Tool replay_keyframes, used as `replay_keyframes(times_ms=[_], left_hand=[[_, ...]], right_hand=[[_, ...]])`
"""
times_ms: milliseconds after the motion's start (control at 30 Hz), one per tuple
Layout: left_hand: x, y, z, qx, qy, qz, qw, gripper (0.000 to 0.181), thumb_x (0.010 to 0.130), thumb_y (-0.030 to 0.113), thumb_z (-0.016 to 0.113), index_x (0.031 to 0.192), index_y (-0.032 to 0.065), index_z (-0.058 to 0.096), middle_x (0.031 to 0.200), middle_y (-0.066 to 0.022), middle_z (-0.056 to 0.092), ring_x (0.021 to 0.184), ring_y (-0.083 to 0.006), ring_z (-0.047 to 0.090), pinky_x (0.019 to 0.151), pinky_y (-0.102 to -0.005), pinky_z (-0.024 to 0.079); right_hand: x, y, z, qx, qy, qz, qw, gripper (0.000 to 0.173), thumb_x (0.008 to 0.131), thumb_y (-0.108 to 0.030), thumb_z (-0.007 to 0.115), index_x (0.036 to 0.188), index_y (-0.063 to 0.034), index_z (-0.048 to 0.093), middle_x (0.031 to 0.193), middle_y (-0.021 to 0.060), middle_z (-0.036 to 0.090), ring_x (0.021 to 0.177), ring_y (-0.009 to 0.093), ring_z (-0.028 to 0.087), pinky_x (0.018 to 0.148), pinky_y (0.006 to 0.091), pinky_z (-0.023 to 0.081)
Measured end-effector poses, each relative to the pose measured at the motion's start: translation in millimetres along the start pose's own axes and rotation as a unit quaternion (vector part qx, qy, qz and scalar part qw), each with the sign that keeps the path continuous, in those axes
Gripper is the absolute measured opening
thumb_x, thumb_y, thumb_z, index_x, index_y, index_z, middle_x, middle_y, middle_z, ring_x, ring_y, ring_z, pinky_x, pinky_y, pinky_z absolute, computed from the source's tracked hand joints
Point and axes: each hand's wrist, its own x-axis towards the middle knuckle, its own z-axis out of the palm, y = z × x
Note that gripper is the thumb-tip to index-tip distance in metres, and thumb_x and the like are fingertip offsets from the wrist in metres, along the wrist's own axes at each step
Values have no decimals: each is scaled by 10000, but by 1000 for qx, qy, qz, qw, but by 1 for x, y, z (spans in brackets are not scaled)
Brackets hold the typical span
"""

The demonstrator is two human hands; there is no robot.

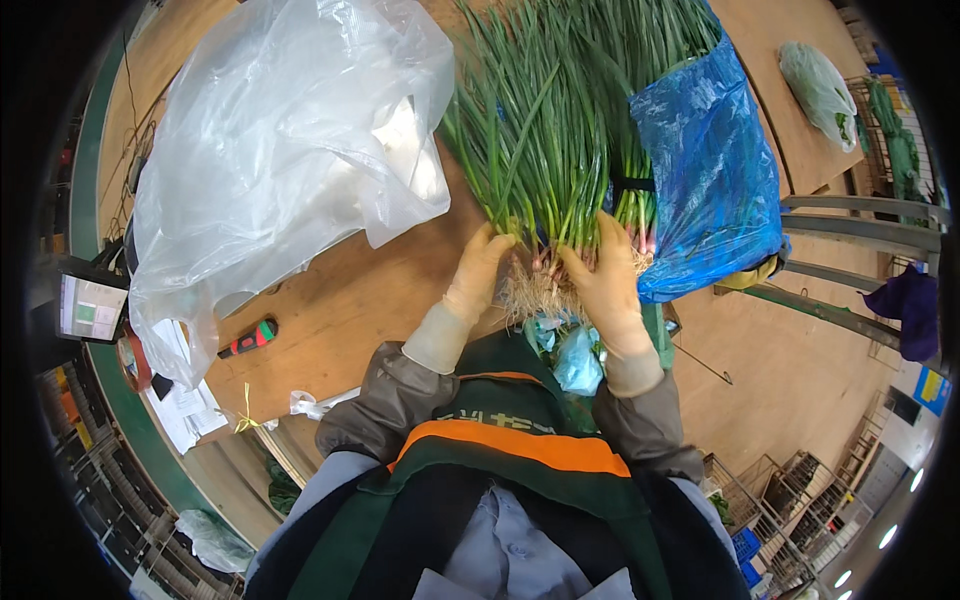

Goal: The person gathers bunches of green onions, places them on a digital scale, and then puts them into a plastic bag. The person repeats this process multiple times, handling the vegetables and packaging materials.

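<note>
A thick bunch of green onions (pixel 534 172) lies in front of me, its stringy pale roots (pixel 544 292) pointing toward my apron. My left hand (pixel 480 262), in a cream rubber glove, grips the left side of the bunch near the stem bases. On the right side, my right hand (pixel 606 281) in a matching glove holds the stems just above the roots. Some fingertips are hidden among the stems. Beside my right hand, more green onions (pixel 637 202) with a dark band around them lie partly inside a blue plastic bag (pixel 709 172).
A large clear plastic bag (pixel 292 142) with white contents covers the wooden table's (pixel 360 300) left side. Near it are a red-and-black handheld tool (pixel 251 339), papers (pixel 184 412) and a screen (pixel 91 307). Metal rails (pixel 862 225) stand at right. A light-blue plastic bag (pixel 577 364) hangs below the roots.
</note>
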Motion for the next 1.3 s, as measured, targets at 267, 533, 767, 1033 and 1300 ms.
replay_keyframes(times_ms=[267,533,767,1033,1300], left_hand=[[-2,-9,12,-47,-2,24,999,390,860,174,616,1190,34,463,1030,-38,585,922,-133,545,807,-278,439],[12,9,36,-43,-60,-23,997,450,820,173,680,1204,35,489,1108,-23,564,1006,-134,520,893,-284,402],[-10,31,50,-52,-90,20,994,452,807,134,679,1209,56,489,1055,-17,565,934,-116,536,785,-248,453],[-3,4,18,-254,-100,-211,938,355,814,78,514,1158,-6,537,1012,-114,636,851,-194,632,739,-307,532],[-33,36,36,-173,-126,-134,968,417,765,58,509,1176,-13,527,1026,-108,633,877,-191,626,771,-305,528]], right_hand=[[10,17,38,-115,31,104,987,878,652,-212,765,1311,99,275,1210,266,456,1148,388,445,975,412,386],[58,34,21,308,-167,291,890,456,724,-86,678,1123,41,498,992,146,633,887,213,621,778,302,490],[18,-7,-25,402,-131,241,874,485,770,-19,614,1217,47,437,1073,130,602,950,186,585,822,289,470],[8,19,-21,444,-159,301,829,447,790,-51,601,1205,44,466,1040,121,600,905,171,575,798,271,459],[-9,-6,-56,486,-160,282,812,491,787,-50,560,1260,10,444,1124,115,566,960,187,552,884,300,429]])
